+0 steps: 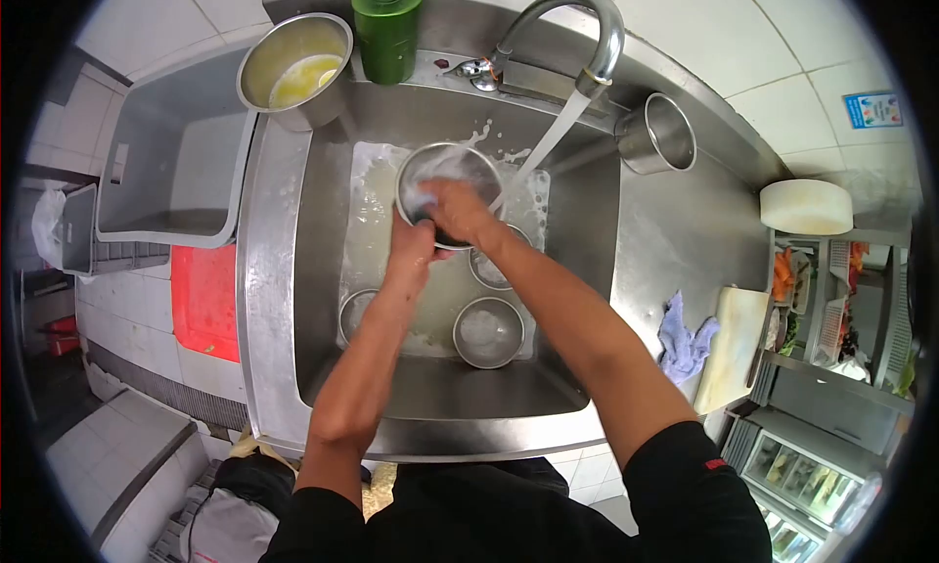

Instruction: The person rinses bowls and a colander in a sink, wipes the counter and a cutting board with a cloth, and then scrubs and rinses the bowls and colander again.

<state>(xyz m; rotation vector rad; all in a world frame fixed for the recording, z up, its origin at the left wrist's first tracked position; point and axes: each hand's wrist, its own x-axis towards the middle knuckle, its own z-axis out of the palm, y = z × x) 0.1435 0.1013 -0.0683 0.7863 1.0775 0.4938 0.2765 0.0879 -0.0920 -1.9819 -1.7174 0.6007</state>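
Observation:
A round stainless steel pot (404, 177) is tilted over the sink (323, 201), its mouth facing me. My left hand (416, 238) grips its near rim, thumb at the edge. Inside the mouth, my right hand (456, 209) presses its fingers against the wall, partly blurred by motion; I cannot tell what is in them. White suds streak the pot's inside. Water (553, 142) pours from the faucet (606, 35) just right of the pot. Smaller metal bowls (488, 333) stand in cloudy water below, one (354, 314) beside my left forearm.
At the back left stand a metal pot with yellow liquid (303, 79) and a green bottle (388, 35). A grey tub (176, 142) is left of the sink. On the right counter are a metal pot (657, 137), a purple cloth (685, 338) and a cutting board (732, 353).

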